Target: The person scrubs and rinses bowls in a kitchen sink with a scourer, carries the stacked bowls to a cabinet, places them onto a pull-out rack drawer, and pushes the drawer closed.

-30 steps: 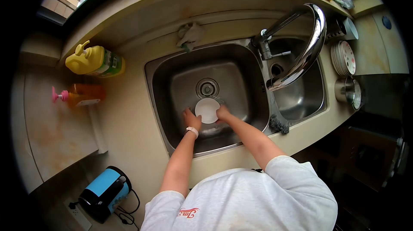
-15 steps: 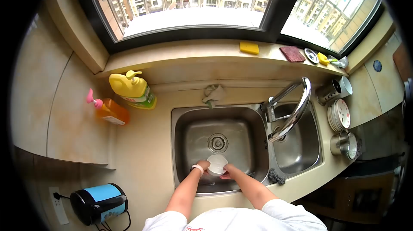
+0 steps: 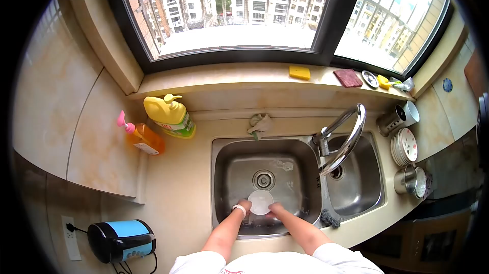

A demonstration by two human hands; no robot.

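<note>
A small white bowl (image 3: 261,203) is held low over the larger basin of the steel sink (image 3: 224,146), just on my side of the drain (image 3: 264,179). My left hand (image 3: 245,205), with a pale band at the wrist, grips the bowl's left edge. On the opposite edge my right hand (image 3: 275,208) is closed too. Both hands' fingertips are partly hidden by the bowl. A wet, foamy patch (image 3: 281,165) shows on the basin floor beyond the drain.
A chrome faucet (image 3: 351,141) arches over the smaller basin. Left of the sink stand a yellow jug (image 3: 170,116) and an orange pump bottle (image 3: 145,138). Stacked plates (image 3: 405,146) and metal cups sit at right. A grey scrubber (image 3: 330,218) rests on the sink's edge.
The view has tilted upward. The bowl's position and tilt in my two hands have shifted slightly, and a wet, foamy patch now shows on the basin floor.
</note>
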